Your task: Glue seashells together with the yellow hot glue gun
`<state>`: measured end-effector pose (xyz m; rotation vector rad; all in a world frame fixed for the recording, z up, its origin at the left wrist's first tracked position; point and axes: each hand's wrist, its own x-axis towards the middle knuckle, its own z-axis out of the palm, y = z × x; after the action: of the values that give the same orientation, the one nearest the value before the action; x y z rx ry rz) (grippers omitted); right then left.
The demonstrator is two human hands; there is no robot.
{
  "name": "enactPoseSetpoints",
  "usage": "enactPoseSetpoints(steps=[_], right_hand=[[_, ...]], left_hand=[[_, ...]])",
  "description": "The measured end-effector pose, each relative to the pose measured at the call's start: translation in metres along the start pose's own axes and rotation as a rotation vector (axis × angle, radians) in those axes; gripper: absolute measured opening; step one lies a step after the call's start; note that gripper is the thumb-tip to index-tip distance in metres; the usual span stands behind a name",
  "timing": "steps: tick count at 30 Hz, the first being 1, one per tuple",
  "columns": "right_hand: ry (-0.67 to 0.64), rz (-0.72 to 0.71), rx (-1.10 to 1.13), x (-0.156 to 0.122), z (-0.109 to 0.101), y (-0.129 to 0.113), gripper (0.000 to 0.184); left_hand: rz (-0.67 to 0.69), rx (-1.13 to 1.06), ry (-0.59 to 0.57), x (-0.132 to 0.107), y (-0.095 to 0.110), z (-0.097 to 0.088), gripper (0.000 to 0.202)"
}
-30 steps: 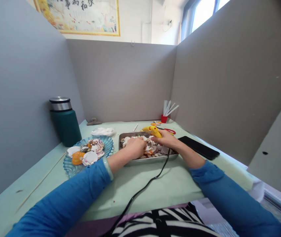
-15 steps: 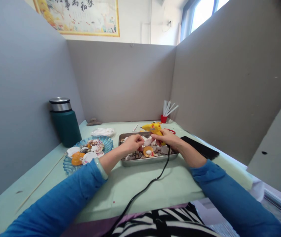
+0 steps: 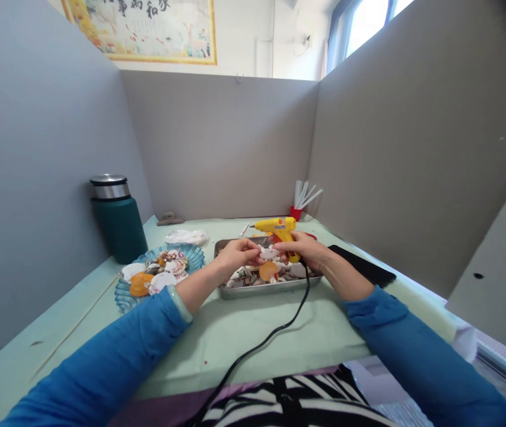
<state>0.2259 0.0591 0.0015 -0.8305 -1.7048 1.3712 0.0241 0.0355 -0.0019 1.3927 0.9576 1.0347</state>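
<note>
My right hand is wrapped around the handle of a yellow hot glue gun, whose nozzle points left. A black cord runs from the gun toward my lap. Opposite it, my left hand pinches the edge of a white shell, and my right fingertips are close to the shell's other side. Both hands are over a metal tray of mixed shells. An orange shell shows just below the white one.
On the left, a blue scalloped plate bears several shells, with a green thermos behind it. A red cup of glue sticks stands at the back. To the right lies a black flat object. Grey partitions enclose the table.
The glue gun has tipped more level, and its body shows more fully. The white shell now shows between my hands. The white piece seen on the orange shell no longer shows there.
</note>
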Motion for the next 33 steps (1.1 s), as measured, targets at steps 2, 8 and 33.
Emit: enactPoseSetpoints(steps=[2,8,33], right_hand=[[-0.009,-0.002,0.009,0.0,0.0,0.001,0.034],[-0.021,-0.016,0.085,0.001,0.0,0.002,0.04],[0.185,-0.02,0.071,0.005,0.004,0.004,0.044]], left_hand=[[0.009,-0.02,-0.007,0.001,-0.001,-0.002,0.007],[0.148,-0.037,0.007,0.002,-0.001,-0.006,0.003],[0.086,0.4,0.303,0.009,-0.01,-0.01,0.033]])
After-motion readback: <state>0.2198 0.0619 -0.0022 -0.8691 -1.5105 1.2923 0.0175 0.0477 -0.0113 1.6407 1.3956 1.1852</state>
